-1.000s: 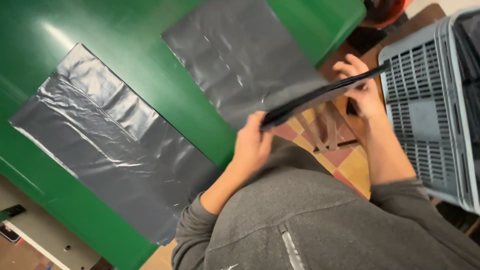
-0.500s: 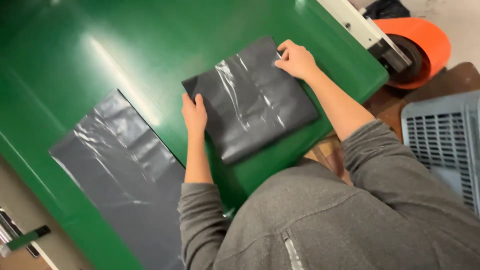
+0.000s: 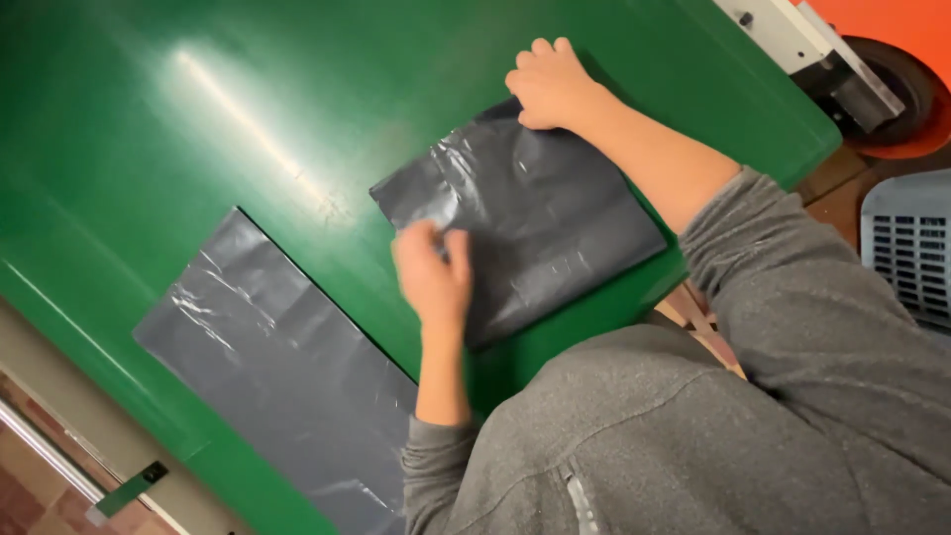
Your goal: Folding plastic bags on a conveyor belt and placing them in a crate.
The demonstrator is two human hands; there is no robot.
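Left hand (image 3: 433,277) gripped the bag's (image 3: 525,213) near edge; right hand (image 3: 550,84), fingers curled, pressed its far corner onto the tabletop (image 3: 198,129).

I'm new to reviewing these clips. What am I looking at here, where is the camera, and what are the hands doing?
The camera sits on a person's head and looks down at their own arms in grey sleeves. A green table fills the view. Two dark grey plastic bags lie flat on it. The left hand rests on the near edge of the smaller bag, and the right hand presses its far corner. The larger bag lies untouched nearby. A grey slotted crate stands at the right edge.
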